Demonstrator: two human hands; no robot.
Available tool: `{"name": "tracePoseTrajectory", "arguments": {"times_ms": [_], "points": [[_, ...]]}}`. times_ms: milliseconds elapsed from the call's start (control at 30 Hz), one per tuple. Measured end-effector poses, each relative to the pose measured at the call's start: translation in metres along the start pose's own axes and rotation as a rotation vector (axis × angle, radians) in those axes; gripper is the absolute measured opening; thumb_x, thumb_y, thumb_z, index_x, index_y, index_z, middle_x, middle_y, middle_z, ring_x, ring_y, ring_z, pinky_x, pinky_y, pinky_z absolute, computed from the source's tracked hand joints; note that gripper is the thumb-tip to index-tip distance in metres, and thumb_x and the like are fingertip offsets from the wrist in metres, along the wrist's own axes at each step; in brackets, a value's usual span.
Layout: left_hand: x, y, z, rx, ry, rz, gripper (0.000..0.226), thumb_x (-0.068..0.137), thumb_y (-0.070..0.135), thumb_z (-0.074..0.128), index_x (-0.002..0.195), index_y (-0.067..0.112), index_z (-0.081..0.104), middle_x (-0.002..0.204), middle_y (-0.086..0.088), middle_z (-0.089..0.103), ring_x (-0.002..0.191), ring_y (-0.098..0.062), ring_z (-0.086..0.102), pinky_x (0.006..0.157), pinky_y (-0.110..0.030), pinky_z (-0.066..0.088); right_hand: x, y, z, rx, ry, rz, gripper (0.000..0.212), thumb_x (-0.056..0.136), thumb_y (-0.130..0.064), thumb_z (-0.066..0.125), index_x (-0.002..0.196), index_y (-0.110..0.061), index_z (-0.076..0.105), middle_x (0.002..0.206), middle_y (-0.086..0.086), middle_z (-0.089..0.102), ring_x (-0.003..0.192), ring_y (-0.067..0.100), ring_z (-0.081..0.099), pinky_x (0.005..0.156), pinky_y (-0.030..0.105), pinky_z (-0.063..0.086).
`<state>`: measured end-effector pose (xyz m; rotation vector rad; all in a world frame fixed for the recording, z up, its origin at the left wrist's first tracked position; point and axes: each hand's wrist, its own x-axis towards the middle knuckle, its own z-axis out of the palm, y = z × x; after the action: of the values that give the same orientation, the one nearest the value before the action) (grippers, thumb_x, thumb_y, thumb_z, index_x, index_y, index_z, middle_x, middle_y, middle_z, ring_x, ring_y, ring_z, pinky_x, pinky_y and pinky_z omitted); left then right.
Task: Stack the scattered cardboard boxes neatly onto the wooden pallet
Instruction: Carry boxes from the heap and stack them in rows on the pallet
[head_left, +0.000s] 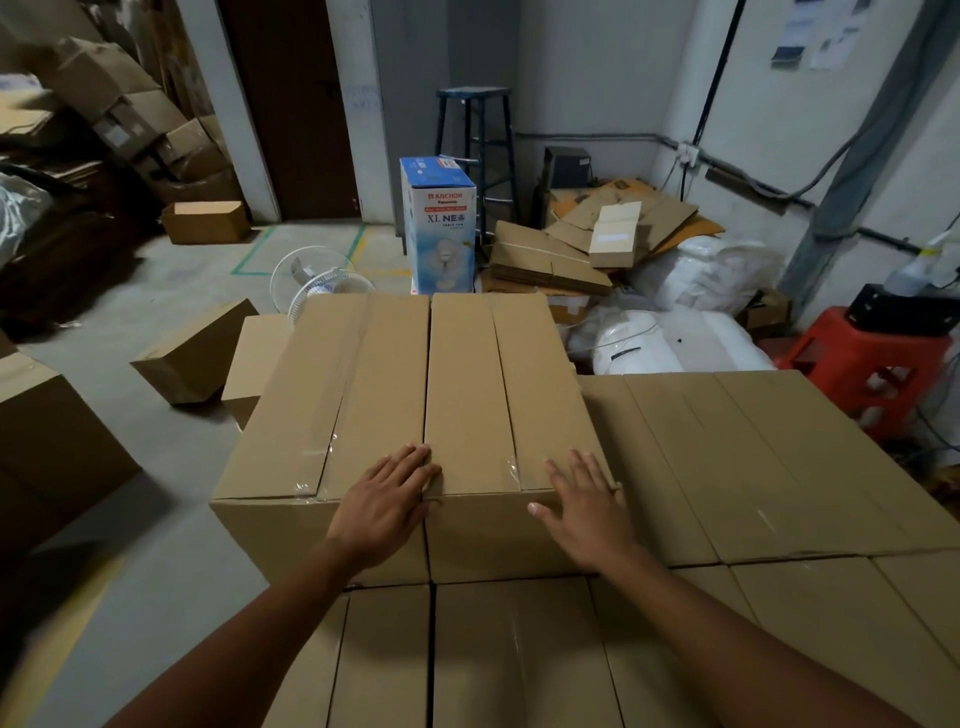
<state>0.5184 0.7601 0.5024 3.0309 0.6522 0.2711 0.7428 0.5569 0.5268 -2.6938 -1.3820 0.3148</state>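
- The top box (415, 395) sits on the left end of a layer of taped boxes (779, 457), its left side overhanging the floor (171, 457).
- Left hand (384, 504) lies flat over its near top edge, fingers (410, 460) together, gripping nothing.
- Right hand (587, 506) presses its near right corner, fingers (582, 467) spread wide.
- More loose boxes (195, 353) lie on the floor to the left.

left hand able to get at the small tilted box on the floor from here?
Probably not without stepping over. The left hand lies flat on the top box, while the small tilted box sits on the floor beyond that box's far left corner, well past the outstretched arm.
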Motion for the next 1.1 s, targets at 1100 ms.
{"name": "tracePoseTrajectory", "arguments": {"times_ms": [1100], "points": [[-0.267,0.272,-0.198,-0.631,0.588,-0.242,0.059,0.099,0.055,0.043,0.153,0.039,0.026,0.158,0.033,0.015,0.152,-0.007,0.020,0.113,-0.029,0.027,-0.403,-0.051,-0.115,0.852,0.509,-0.278,0.073,0.085,-0.069,0.050,0.149,-0.049,0.023,0.163,-0.017,0.027,0.147,0.000,0.029,0.112,0.045,0.044]]}}
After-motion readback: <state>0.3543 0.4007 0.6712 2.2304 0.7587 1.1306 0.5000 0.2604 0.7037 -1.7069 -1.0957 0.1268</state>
